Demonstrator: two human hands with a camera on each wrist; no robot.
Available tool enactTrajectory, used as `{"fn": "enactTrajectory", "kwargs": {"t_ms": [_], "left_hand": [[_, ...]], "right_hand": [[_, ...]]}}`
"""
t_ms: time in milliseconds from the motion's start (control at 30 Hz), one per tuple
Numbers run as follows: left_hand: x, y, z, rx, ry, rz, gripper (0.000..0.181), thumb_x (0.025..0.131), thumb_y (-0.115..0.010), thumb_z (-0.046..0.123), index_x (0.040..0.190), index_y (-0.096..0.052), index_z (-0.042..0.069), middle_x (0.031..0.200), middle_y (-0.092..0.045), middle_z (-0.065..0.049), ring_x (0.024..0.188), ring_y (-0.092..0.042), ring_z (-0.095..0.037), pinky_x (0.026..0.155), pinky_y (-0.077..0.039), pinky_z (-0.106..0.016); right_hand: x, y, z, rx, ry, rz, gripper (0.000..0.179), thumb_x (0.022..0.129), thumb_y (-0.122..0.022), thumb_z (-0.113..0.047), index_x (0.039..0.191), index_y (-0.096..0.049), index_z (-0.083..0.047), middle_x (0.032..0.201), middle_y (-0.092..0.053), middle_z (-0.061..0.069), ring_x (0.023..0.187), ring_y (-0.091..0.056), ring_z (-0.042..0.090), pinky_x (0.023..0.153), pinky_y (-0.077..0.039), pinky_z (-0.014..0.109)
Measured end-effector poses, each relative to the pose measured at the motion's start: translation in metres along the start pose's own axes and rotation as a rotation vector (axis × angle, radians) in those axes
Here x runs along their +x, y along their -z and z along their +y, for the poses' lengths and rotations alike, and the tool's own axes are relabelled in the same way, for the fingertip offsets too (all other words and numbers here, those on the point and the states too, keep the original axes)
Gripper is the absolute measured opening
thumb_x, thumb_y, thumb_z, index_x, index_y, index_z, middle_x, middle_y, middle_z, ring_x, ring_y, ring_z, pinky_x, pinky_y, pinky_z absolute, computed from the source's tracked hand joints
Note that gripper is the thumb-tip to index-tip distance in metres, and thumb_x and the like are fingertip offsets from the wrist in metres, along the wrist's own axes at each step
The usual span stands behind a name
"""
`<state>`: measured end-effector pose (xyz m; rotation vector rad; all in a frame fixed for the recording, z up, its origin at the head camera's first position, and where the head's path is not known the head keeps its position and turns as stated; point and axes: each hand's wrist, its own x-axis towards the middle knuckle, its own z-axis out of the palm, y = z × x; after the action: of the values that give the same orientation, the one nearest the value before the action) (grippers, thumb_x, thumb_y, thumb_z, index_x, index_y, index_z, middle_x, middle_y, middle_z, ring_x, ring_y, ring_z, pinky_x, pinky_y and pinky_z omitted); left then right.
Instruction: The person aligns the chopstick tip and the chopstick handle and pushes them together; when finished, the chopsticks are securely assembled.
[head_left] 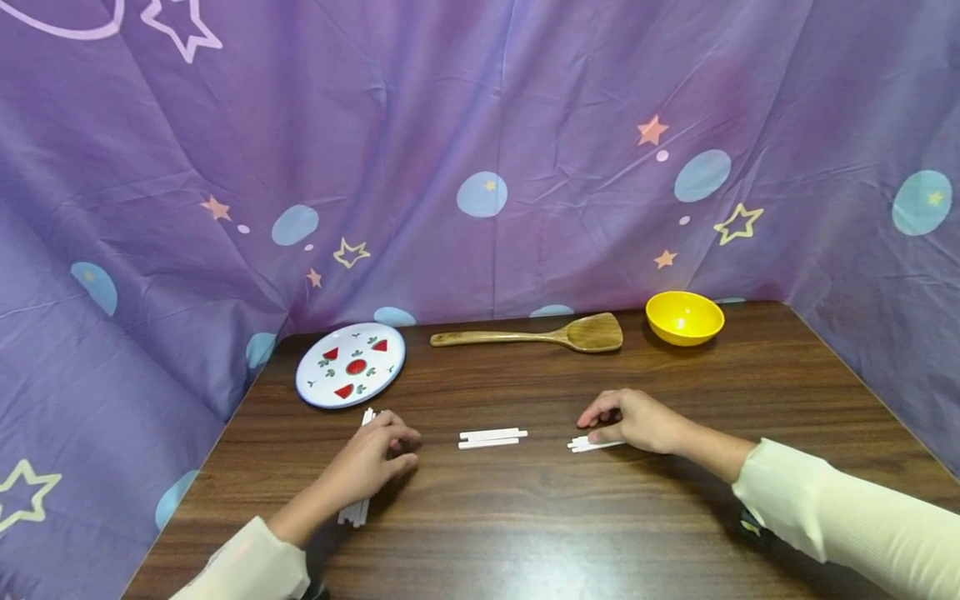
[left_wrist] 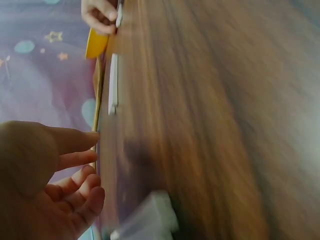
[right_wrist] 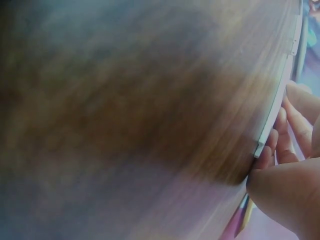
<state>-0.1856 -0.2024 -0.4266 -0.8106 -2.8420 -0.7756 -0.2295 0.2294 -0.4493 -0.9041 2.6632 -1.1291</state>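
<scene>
Left hand [head_left: 369, 467] loosely spread above left white sticks [head_left: 357, 510]. Right hand [head_left: 637, 421] bent at right white sticks [head_left: 580, 446]; cannot tell grip. Middle white sticks [head_left: 491, 435] lie between hands.

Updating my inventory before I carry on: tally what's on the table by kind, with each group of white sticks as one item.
Plates: 1
Wooden spatulas: 1
Yellow bowls: 1
White stick groups: 3 (left group, middle group, right group)
Total: 6
</scene>
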Motion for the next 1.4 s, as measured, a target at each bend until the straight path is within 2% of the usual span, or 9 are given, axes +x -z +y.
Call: {"fn": "enactTrajectory", "kwargs": {"t_ms": [133,300,533,733,1000,1200,1400], "left_hand": [[0.017,-0.008,0.011,-0.079,-0.016,-0.039,0.026,0.087,-0.081,0.007,0.111,-0.075,0.002,0.102,-0.065,-0.006,0.09,-0.063,-0.022,0.078,-0.054,-0.029],[0.039,-0.02,0.024,-0.165,-0.008,-0.09,0.029,0.09,-0.079,0.008,0.117,-0.073,0.0,0.108,-0.07,-0.008,0.098,-0.065,-0.025,0.082,-0.058,-0.035],[0.064,-0.036,0.035,-0.187,-0.011,-0.13,0.028,0.092,-0.076,0.007,0.12,-0.072,0.001,0.114,-0.072,-0.009,0.105,-0.065,-0.026,0.089,-0.058,-0.04],[0.082,-0.048,0.042,-0.174,-0.06,-0.14,0.026,0.091,-0.077,0.006,0.115,-0.074,-0.001,0.109,-0.073,-0.01,0.097,-0.067,-0.025,0.086,-0.057,-0.036],[0.092,-0.059,0.048,-0.134,-0.072,-0.158,0.016,0.09,-0.078,0.006,0.106,-0.078,0.002,0.097,-0.073,-0.005,0.088,-0.066,-0.019,0.078,-0.052,-0.026],[0.092,-0.063,0.051,-0.108,-0.077,-0.145,0.008,0.088,-0.078,0.004,0.096,-0.079,0.006,0.09,-0.07,-0.002,0.084,-0.065,-0.016,0.075,-0.051,-0.025],[0.092,-0.064,0.053,-0.105,-0.077,-0.143,0.005,0.088,-0.078,0.003,0.09,-0.076,0.007,0.085,-0.067,0.001,0.079,-0.062,-0.012,0.072,-0.05,-0.025]], "right_hand": [[0.0,0.0,-0.001,0.024,-0.002,-0.008,0.018,0.086,-0.084,-0.021,0.102,-0.08,-0.013,0.098,-0.073,-0.003,0.091,-0.063,0.011,0.081,-0.053,0.027],[0.0,0.001,-0.003,0.037,-0.008,-0.014,0.018,0.086,-0.084,-0.02,0.102,-0.08,-0.013,0.099,-0.073,-0.002,0.091,-0.064,0.012,0.081,-0.053,0.027],[0.0,0.0,-0.003,0.045,-0.009,-0.017,0.018,0.086,-0.084,-0.019,0.102,-0.08,-0.012,0.099,-0.073,-0.002,0.092,-0.065,0.012,0.081,-0.054,0.027],[0.0,0.0,-0.002,0.049,-0.017,-0.017,0.018,0.086,-0.084,-0.019,0.102,-0.08,-0.012,0.098,-0.073,-0.002,0.091,-0.064,0.012,0.08,-0.054,0.026],[0.0,-0.002,-0.003,0.073,-0.03,-0.027,0.017,0.085,-0.084,-0.017,0.1,-0.08,-0.011,0.095,-0.073,-0.003,0.088,-0.062,0.008,0.079,-0.052,0.023],[0.0,-0.001,-0.004,0.058,-0.055,-0.031,0.012,0.085,-0.084,-0.016,0.095,-0.08,-0.012,0.091,-0.072,-0.005,0.083,-0.06,0.005,0.075,-0.05,0.022],[0.001,-0.002,-0.004,0.015,-0.042,-0.04,0.006,0.086,-0.082,-0.017,0.091,-0.08,-0.016,0.09,-0.073,-0.008,0.081,-0.058,0.003,0.075,-0.049,0.023]]}}
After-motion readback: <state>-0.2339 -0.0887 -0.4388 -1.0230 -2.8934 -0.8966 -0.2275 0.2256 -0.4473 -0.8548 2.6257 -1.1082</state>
